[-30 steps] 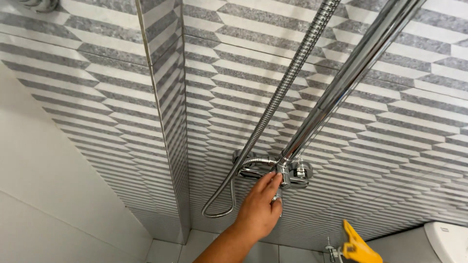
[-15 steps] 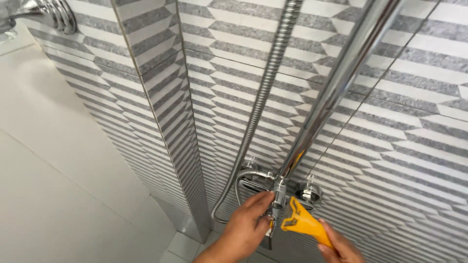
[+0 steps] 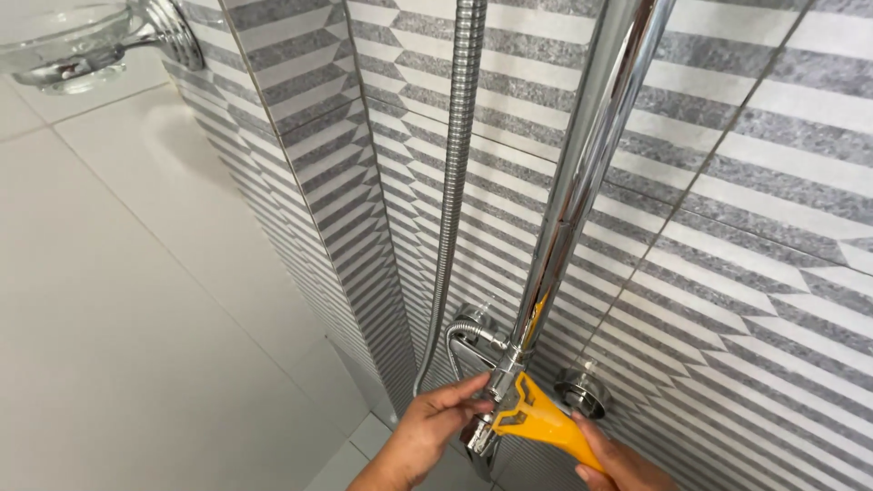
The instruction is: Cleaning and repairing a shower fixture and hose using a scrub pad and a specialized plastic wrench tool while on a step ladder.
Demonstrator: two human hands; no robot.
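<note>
With your left hand [image 3: 427,436] gripping the chrome shower mixer [image 3: 482,427] and your right hand [image 3: 618,464] closed on the yellow scraper [image 3: 536,420] pressed against the riser pipe's [image 3: 582,182] base, you appear mid-scrape, so keep the blade flat.

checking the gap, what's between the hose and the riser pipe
Head view: only bare striped tile wall lies between the flexible hose and the chrome riser pipe.

packages: none in view
labels: none in view
signs: none in view
screens: none in view
</note>
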